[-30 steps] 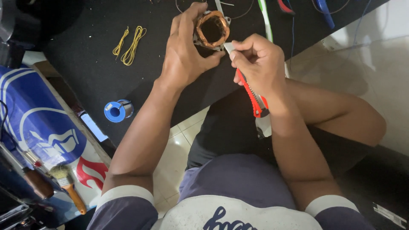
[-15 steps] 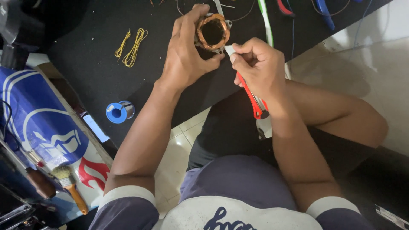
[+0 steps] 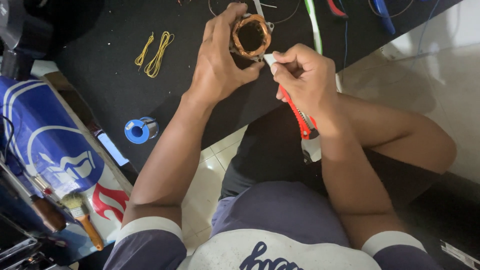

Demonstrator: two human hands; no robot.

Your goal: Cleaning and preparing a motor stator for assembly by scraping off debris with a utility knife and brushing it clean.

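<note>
1. Head view: my left hand (image 3: pixel 220 65) is closed around one round motor stator wound with copper wire (image 3: pixel 250 35), fingers curled over its far side and thumb under its near edge. It sits just above the black counter (image 3: pixel 100 95), near the far edge of the picture.
2. My right hand (image 3: pixel 305 75) is clenched on one red-handled utility knife (image 3: pixel 297 112). The pale tip of the knife touches the near rim of the stator, and the red handle runs back along my wrist.
3. On the counter to the left lie two small bundles of yellow wire (image 3: pixel 155 50), side by side, well apart from my hands.
4. One blue spool of solder wire (image 3: pixel 141 130) lies on its side near the counter's near edge, left of my left forearm.
5. At the lower left, off the counter, one wooden-handled paintbrush (image 3: pixel 82 220) rests on a blue, white and red printed sheet (image 3: pixel 60 155).
</note>
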